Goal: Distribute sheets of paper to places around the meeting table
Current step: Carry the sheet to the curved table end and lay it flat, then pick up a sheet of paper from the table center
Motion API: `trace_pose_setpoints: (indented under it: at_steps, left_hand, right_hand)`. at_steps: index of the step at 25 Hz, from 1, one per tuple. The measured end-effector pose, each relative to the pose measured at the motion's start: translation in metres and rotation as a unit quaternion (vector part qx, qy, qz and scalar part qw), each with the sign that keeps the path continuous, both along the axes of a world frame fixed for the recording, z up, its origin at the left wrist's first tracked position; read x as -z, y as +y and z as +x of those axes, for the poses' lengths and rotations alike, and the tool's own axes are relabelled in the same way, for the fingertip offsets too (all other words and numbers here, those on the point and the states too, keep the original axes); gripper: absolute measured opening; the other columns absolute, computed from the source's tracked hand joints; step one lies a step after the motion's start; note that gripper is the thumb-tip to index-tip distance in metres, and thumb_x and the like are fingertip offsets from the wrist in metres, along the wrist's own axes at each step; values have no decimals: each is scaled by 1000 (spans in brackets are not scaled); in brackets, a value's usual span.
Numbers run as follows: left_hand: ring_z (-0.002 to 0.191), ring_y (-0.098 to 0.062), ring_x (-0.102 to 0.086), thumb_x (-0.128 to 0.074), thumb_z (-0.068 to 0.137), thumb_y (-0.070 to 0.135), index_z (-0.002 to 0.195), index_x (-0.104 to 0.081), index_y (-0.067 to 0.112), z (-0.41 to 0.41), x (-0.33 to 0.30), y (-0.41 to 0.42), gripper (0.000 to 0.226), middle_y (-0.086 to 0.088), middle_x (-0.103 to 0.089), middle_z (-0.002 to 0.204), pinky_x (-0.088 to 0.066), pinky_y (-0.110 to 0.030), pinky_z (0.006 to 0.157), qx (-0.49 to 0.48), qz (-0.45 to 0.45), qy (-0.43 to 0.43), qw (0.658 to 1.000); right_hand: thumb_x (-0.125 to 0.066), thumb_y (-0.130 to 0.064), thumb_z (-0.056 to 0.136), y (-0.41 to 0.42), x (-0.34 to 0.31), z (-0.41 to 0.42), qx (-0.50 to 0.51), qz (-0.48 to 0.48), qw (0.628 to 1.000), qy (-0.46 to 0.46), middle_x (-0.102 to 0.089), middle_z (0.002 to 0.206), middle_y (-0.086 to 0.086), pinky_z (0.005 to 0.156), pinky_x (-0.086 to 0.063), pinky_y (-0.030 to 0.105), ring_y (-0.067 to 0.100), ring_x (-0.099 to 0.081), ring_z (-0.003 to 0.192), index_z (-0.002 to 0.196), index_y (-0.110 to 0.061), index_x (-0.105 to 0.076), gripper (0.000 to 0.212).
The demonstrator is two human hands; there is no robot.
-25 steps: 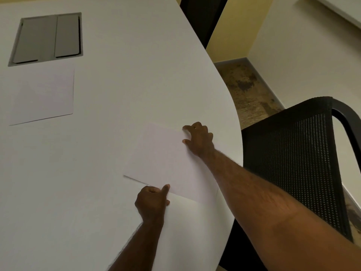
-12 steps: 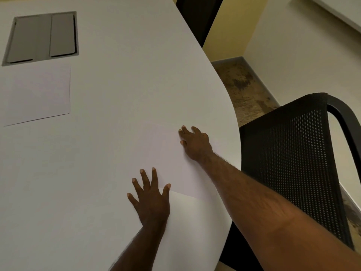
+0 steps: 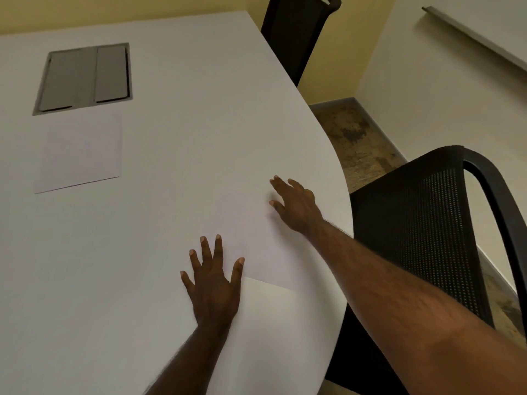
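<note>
A white sheet of paper (image 3: 256,238) lies flat on the white meeting table (image 3: 185,124), near its right edge in front of a black mesh chair (image 3: 422,229). My left hand (image 3: 212,283) rests with spread fingers at the sheet's near left corner. My right hand (image 3: 296,206) is open over the sheet's far right corner, fingers apart. A second stack or sheet of paper (image 3: 81,151) lies farther left on the table, below a grey hatch.
A grey cable hatch (image 3: 85,78) is set into the tabletop at the far left. Another dark chair (image 3: 296,32) stands at the table's far side. Patterned floor (image 3: 356,138) and pale walls lie to the right.
One second ago both hands pinched the sheet with curled fingers. Both have since opened and flattened, and the sheet lies flat on the table.
</note>
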State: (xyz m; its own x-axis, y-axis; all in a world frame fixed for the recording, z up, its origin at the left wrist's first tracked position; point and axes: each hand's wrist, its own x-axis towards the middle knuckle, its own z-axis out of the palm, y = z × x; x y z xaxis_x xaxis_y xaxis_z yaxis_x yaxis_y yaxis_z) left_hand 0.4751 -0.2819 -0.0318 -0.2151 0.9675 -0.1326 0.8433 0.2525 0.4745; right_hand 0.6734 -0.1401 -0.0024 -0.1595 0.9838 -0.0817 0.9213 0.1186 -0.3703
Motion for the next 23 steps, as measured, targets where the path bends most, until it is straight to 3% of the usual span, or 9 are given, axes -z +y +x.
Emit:
trace_pose_setpoints:
  at_steps: [6,12,23]
  left_hand:
    - [148,-9,6,-32,91,64,152,-11,37,-113,-61,8,70,15,0,160,-2,-45,120,25,92,31,995]
    - [147,-20,-22,-40,88,62,150,-27,27,-241,-117,13,73,7,-18,161,-23,-46,115,-30,162,46,985]
    - [147,-18,-22,-42,88,62,151,-23,28,-431,-153,54,74,7,-19,161,-22,-47,115,45,203,49,977]
  right_hand:
    - [-49,-34,98,-11,-57,-64,-48,103,993,41,-20,161,-3,112,-24,44,20,-20,148,150,-25,-30,56]
    - [-56,-30,94,-32,-91,-181,-73,153,982,82,-28,158,4,109,-28,47,23,-31,143,146,-22,-38,55]
    - [-54,-34,95,-44,-104,-389,-30,189,974,118,-28,158,1,110,-26,43,20,-30,143,147,-19,-34,58]
